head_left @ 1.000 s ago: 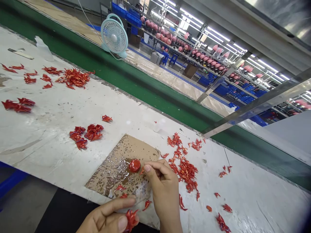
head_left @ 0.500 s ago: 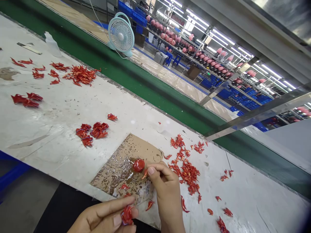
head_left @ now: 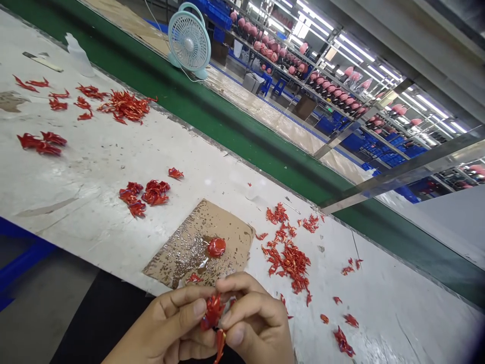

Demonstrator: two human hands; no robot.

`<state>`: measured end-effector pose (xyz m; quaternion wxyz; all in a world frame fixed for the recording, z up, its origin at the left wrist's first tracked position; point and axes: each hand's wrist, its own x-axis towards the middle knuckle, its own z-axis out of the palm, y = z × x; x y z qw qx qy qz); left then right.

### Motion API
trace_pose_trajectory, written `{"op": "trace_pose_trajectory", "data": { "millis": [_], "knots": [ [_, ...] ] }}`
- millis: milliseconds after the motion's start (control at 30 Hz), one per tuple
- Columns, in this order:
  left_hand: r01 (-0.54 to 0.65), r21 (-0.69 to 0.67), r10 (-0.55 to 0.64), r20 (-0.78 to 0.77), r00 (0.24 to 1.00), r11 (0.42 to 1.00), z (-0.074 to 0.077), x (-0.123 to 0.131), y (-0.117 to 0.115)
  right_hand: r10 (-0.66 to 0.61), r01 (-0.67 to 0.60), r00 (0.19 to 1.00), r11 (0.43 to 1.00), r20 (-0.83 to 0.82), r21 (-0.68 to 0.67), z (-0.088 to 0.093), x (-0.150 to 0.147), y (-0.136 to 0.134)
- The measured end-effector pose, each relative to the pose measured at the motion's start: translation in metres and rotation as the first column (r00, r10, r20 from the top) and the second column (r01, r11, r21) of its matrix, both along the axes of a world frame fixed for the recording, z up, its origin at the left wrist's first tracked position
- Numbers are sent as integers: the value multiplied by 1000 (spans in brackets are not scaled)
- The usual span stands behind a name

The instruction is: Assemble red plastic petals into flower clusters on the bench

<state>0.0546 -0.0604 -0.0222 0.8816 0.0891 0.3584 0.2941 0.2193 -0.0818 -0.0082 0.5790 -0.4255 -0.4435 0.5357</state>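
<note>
My left hand (head_left: pixel 172 318) is closed around a red, spiky plastic-looking piece (head_left: pixel 212 312) at the bottom of the head view. Against that piece, my right hand (head_left: pixel 257 318) is pinched, its fingertips touching or nearly touching it. A thin red-orange pointed piece (head_left: pixel 220 345) shows below, by the right thumb and fingers; part of it is hidden. Just beyond the hands lies a sheet of brown cardboard (head_left: pixel 227 225), spotted with wet glue-like drops. On it sit a round red cap-like thing (head_left: pixel 216 247) holding shiny liquid and a small red piece (head_left: pixel 194 277).
A pile of small red pieces (head_left: pixel 290 263) lies right of the cardboard. More red clusters (head_left: pixel 155 192) and a long-pointed heap (head_left: pixel 127 106) lie left on the white table (head_left: pixel 94 202). A squeeze bottle (head_left: pixel 78 55), a green belt (head_left: pixel 227 131) and a fan (head_left: pixel 188 43) are farther back.
My right hand has moved from beside the round red cap down to my left hand, bringing its small pointed piece along. The two hands now meet at the spiky piece.
</note>
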Motion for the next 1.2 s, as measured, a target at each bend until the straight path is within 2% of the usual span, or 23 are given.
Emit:
{"op": "trace_pose_trajectory", "data": {
  "millis": [100,200,600,867,1000,1100,1200],
  "knots": [
    [44,97,-46,21,999,994,-6,2,-2,13,-18,996,998,91,59,1,1,2],
    [40,160,-44,24,999,986,-8,4,-4,6,-24,987,993,158,112,2,2,3],
    [81,166,-65,-100,993,983,-10,2,-6,99,-118,970,990,221,73,0,8,0],
    [92,209,-61,-146,987,974,-16,1,-7,81,-100,972,992,220,76,-6,5,-3],
    [94,234,-56,-166,985,968,-18,-1,-6,41,-48,968,999,249,22,-8,-2,-8],
    [58,171,-24,-191,981,984,-16,-1,-5,-40,23,954,998,296,60,-15,-12,-14],
    [63,137,-41,-157,987,989,-13,-2,-4,-147,113,935,986,323,121,-25,-23,-20]
  ]
}}
